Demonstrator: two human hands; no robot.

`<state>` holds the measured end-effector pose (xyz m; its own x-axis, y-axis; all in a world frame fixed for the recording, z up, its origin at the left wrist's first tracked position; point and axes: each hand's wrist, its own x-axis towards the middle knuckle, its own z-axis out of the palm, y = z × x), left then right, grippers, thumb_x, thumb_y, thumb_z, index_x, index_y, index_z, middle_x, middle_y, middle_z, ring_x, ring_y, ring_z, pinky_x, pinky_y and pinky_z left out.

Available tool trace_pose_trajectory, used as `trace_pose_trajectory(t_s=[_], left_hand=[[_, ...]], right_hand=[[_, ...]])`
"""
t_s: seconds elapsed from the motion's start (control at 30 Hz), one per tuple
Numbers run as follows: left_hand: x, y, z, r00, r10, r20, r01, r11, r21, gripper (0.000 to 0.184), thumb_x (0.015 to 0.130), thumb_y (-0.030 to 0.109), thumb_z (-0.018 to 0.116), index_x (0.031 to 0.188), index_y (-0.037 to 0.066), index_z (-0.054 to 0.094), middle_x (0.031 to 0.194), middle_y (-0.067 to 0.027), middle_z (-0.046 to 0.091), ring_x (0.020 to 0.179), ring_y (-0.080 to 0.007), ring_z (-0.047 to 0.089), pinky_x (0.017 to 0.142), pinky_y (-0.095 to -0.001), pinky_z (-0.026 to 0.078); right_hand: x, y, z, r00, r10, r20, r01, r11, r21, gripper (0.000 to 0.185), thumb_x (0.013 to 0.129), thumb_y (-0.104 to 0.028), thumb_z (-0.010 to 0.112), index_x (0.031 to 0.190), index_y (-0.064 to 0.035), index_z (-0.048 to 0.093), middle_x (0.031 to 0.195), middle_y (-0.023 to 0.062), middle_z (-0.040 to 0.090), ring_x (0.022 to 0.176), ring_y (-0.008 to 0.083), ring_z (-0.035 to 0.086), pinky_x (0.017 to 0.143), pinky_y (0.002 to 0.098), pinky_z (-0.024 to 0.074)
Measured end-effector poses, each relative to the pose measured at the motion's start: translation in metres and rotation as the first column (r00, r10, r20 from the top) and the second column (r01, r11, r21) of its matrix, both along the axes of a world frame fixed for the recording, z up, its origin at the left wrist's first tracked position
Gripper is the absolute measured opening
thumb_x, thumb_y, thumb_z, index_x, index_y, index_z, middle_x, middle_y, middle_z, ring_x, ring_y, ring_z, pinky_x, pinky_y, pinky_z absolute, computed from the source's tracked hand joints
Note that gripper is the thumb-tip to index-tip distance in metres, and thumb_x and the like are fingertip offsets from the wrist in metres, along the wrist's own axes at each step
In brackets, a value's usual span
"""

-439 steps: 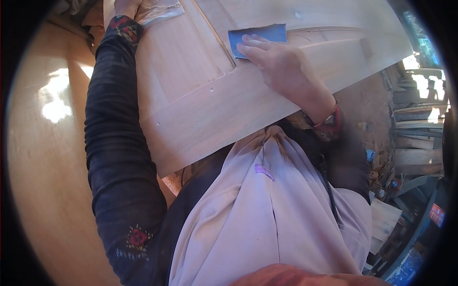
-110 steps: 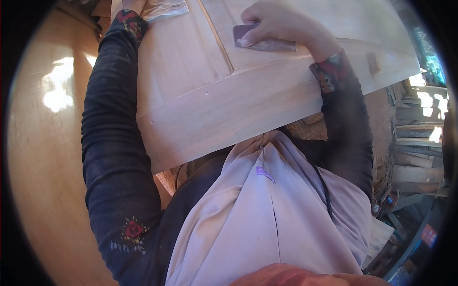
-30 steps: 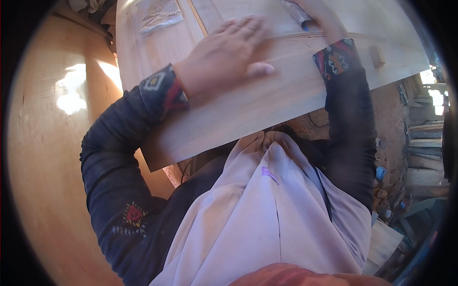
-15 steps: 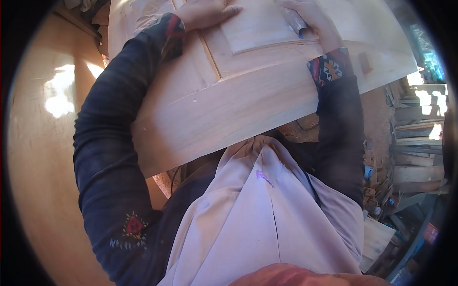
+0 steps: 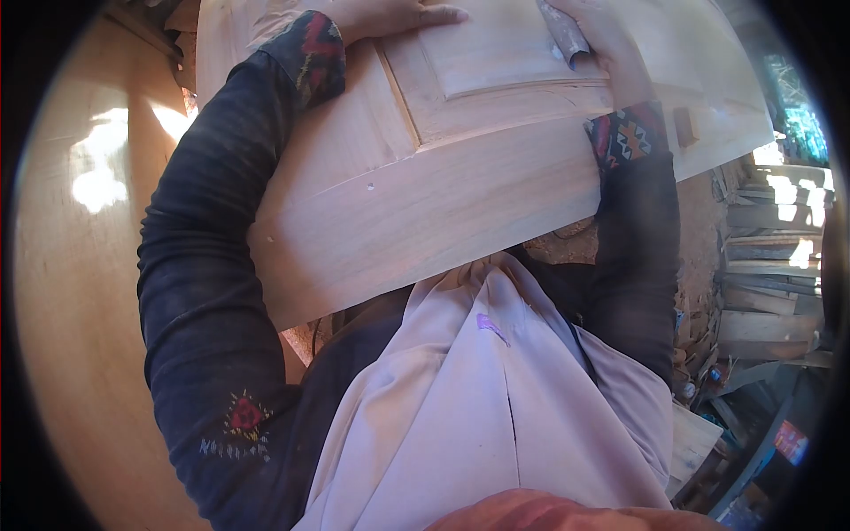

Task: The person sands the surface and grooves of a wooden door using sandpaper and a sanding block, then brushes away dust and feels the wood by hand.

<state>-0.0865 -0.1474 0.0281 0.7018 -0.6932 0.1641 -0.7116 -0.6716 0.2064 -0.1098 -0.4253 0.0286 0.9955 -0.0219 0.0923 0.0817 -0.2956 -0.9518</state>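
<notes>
Beyond the pale cloth [image 5: 469, 389], on the wooden panel [image 5: 425, 208], the right hand [image 5: 611, 42] grasps curled sandpaper [image 5: 565, 34] along its inner side; the left hand [image 5: 382, 16] shows its thumb spread, its grip unclear.

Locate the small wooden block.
In the head view, the small wooden block sits on the right part of the wooden panel, just right of the right sleeve's patterned cuff.
</notes>
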Motion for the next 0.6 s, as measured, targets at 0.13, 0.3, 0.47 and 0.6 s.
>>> trace_pose_trajectory(t_s=[0.13,0.3,0.47,0.6], left_hand=[[0.002,-0.003,-0.004,0.984,0.038,0.174,-0.050,0.997,0.063,0.066,0.095,0.042,0.051,0.143,-0.001,0.041,0.151,-0.0291,0.033,0.144,-0.0415,0.026,0.119,-0.0512,0.018],[-0.053,-0.034,-0.016,0.964,-0.241,0.114,0.226,0.965,0.131,0.066,0.103,0.052,0.034,0.146,0.002,0.040,0.153,-0.0211,0.035,0.145,-0.0354,0.028,0.118,-0.0457,0.022],[-0.085,-0.046,0.003,0.791,-0.590,-0.158,0.581,0.807,-0.106,0.065,0.104,0.049,0.034,0.146,0.000,0.039,0.152,-0.0248,0.034,0.142,-0.0385,0.031,0.118,-0.0436,0.024],[-0.067,-0.041,-0.011,0.884,-0.463,0.062,0.467,0.875,-0.129,0.065,0.104,0.050,0.032,0.147,0.001,0.039,0.150,-0.0242,0.037,0.142,-0.0375,0.032,0.118,-0.0437,0.024]], right_hand=[[-0.005,-0.004,0.015,0.958,-0.272,-0.088,0.274,0.962,0.005,0.025,0.089,-0.025,0.066,0.080,-0.0023,0.069,0.063,0.0014,0.060,0.046,0.0116,0.053,0.041,0.0288,0.0390],[0.013,-0.042,0.000,0.943,-0.308,0.130,0.313,0.950,-0.018,0.032,0.090,-0.027,0.065,0.068,-0.0045,0.063,0.053,0.0024,0.054,0.040,0.0115,0.048,0.037,0.0282,0.0331],[0.005,-0.048,0.002,0.953,-0.234,0.192,0.250,0.966,-0.060,0.029,0.089,-0.024,0.066,0.068,-0.0033,0.064,0.053,0.0022,0.054,0.041,0.0110,0.048,0.038,0.0272,0.0336],[-0.020,-0.027,0.005,0.951,-0.047,0.307,0.051,0.999,-0.007,0.027,0.087,-0.021,0.067,0.068,-0.0024,0.064,0.053,0.0019,0.054,0.042,0.0105,0.048,0.040,0.0265,0.0338]])
